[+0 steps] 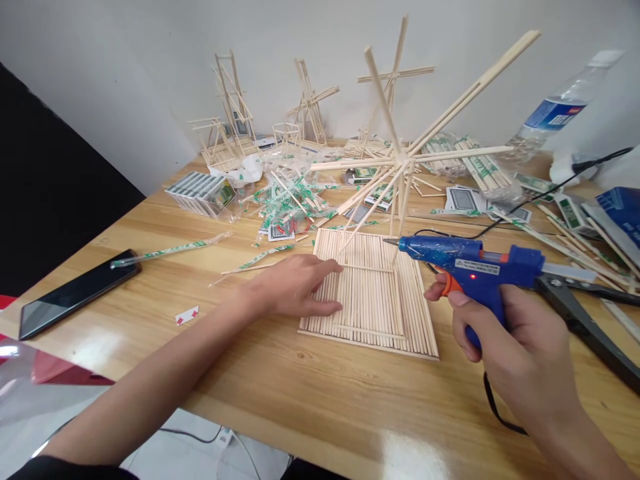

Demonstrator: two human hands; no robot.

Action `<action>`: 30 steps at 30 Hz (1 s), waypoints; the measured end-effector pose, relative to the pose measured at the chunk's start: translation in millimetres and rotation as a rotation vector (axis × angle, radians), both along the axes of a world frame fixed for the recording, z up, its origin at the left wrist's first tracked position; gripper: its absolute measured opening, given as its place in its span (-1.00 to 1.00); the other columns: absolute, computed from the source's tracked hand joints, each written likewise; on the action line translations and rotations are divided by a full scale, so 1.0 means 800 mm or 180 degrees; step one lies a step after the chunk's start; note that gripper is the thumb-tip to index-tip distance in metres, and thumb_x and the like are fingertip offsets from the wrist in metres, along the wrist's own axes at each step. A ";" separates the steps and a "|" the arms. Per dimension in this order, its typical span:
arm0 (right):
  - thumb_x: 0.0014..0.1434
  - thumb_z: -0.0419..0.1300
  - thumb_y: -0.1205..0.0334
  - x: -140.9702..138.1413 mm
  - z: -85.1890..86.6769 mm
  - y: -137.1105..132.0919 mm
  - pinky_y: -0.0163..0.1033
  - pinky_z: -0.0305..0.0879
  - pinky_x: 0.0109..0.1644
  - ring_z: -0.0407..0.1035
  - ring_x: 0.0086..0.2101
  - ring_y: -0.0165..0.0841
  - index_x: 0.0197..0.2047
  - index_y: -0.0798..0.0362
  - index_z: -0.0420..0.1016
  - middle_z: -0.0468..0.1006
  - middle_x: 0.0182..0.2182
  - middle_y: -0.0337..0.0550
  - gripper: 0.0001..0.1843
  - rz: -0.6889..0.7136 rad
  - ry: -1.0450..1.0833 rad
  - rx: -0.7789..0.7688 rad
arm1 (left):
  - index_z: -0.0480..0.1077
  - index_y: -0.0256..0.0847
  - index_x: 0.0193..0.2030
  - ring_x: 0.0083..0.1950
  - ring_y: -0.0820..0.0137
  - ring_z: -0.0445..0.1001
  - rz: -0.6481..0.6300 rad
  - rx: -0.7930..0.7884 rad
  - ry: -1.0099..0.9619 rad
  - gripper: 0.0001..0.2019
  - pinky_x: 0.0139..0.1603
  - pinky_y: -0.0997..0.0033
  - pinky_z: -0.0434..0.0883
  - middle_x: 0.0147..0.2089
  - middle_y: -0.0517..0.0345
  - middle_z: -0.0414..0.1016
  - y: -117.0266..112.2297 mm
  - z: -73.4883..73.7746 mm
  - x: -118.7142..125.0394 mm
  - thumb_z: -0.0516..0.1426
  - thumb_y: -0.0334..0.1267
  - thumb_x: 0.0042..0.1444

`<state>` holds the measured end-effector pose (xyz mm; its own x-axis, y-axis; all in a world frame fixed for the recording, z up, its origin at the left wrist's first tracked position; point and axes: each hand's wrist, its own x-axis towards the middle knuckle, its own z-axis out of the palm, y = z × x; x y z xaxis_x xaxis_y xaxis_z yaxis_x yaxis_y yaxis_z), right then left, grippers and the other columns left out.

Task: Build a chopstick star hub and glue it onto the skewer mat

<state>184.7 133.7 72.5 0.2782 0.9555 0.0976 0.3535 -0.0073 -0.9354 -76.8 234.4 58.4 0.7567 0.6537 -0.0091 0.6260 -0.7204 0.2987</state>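
On my feed, the left hand (295,287) lies with its fingers (325,275) spread on a chopstick mat (370,300) at 12 o'clock. The right hand (515,340) curls around one blue glue gun (475,260) at 2 o'clock. One chopstick frame (400,160) rises from the mat. Farther off, at 11 o'clock, a clear plastic bag (285,173) holds green-sleeved chopsticks; one water bottle (555,117) stands at 1 o'clock.

chopstick panel (370,293): matt pale wood, smooth | glue gun (450,257), right of panel: glossy blue plastic | tabletop (300,413), under panel: varnished wood, glossy | phone (75,295), left of panel: glossy glass
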 end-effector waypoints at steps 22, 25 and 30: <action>0.18 0.27 -0.07 0.004 0.008 -0.008 -0.20 -0.02 -0.54 0.12 -0.63 -0.44 -0.24 -0.05 0.57 0.46 -0.51 -0.29 -0.73 0.0014 -0.0079 -0.0021 | 0.48 -0.19 -0.39 -0.45 0.43 0.46 -0.1156 0.0549 -0.0636 -0.78 -0.46 0.39 0.25 -0.46 0.20 0.54 -0.030 -0.008 0.018 0.09 -0.29 0.27; 0.18 0.28 -0.02 0.011 0.012 -0.009 -0.21 -0.04 -0.58 0.09 -0.68 -0.45 -0.28 -0.05 0.53 0.43 -0.56 -0.30 -0.78 0.0088 0.0116 0.0052 | 0.53 -0.18 -0.36 -0.54 0.52 0.41 -0.0846 -0.0084 -0.1009 -0.89 -0.46 0.51 0.28 -0.57 0.30 0.47 -0.011 0.005 0.002 0.16 -0.31 0.12; 0.06 0.32 -0.10 0.026 0.016 -0.004 -0.25 0.01 -0.72 0.10 -0.74 -0.43 -0.40 -0.07 0.64 0.52 -0.60 -0.22 -0.72 0.0825 -0.0579 0.0077 | 0.52 -0.22 -0.41 -0.61 0.57 0.32 -0.0002 -0.0208 -0.1293 -0.91 -0.51 0.56 0.25 -0.63 0.33 0.39 0.019 0.011 -0.024 0.18 -0.31 0.02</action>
<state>205.6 130.4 85.1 0.0017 0.9892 0.1469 0.5021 0.1262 -0.8555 -96.0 249.6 67.5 0.7078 0.6611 0.2490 0.4472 -0.6921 0.5666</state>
